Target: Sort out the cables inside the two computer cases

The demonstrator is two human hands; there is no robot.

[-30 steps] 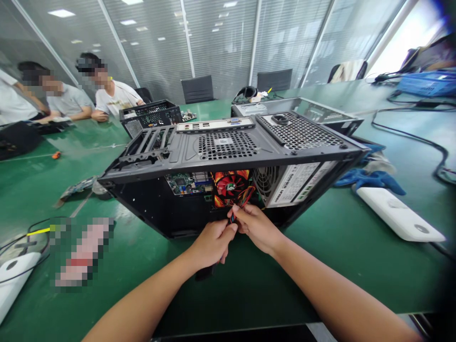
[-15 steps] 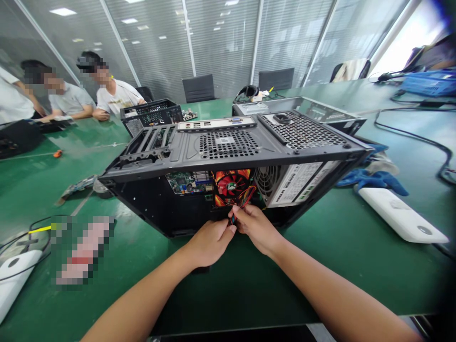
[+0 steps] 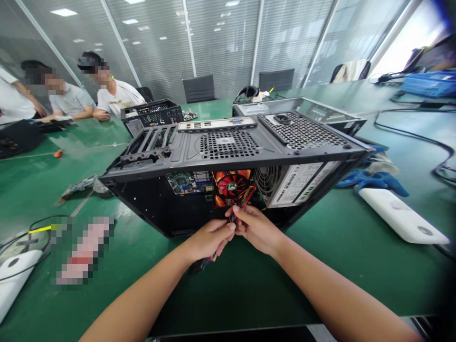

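A black computer case lies on the green table, its open side facing me. Inside show a circuit board, a red fan and a power supply. Coloured cables run from near the fan down to my hands. Closed on these cables are my left hand and my right hand, fingertips close together in front of the case. Below my left hand a dark connector with coloured wires hangs out.
White devices lie right and left. Blue gloves rest beside the case. Another case and a metal chassis stand behind. People sit at the far left. A blue basket is at back right.
My left hand has turned slightly, and the dark connector with coloured wires now shows more below it. My right hand has barely moved and stays on the cables.
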